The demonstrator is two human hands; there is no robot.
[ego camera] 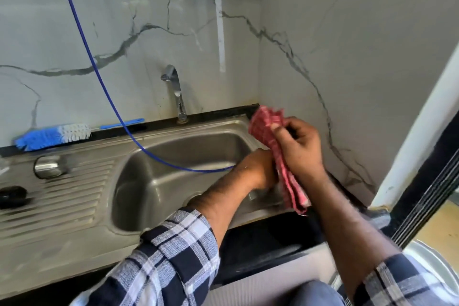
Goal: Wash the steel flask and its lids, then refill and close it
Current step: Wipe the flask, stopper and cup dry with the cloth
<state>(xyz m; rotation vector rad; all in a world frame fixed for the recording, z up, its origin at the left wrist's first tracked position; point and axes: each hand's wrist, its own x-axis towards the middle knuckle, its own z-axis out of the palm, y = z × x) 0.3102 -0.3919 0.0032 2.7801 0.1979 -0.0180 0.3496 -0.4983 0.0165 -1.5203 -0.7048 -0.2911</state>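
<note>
My right hand point(298, 146) grips a red checked cloth point(268, 131) over the right side of the steel sink point(159, 181). My left hand point(258, 169) reaches behind the hanging cloth, which hides its fingers. A blurred steel shape point(263, 194) shows just under that hand; I cannot tell if it is the flask. On the ribbed drainboard point(62, 206) at the left lies a steel cup lid point(49, 166) on its side. A black lid point(12, 196) sits nearer the left edge.
A blue and white bottle brush point(52, 135) lies along the back ledge. A thin blue hose point(104, 97) hangs from above into the basin. The tap point(176, 92) stands behind the sink. A marble wall closes the right side.
</note>
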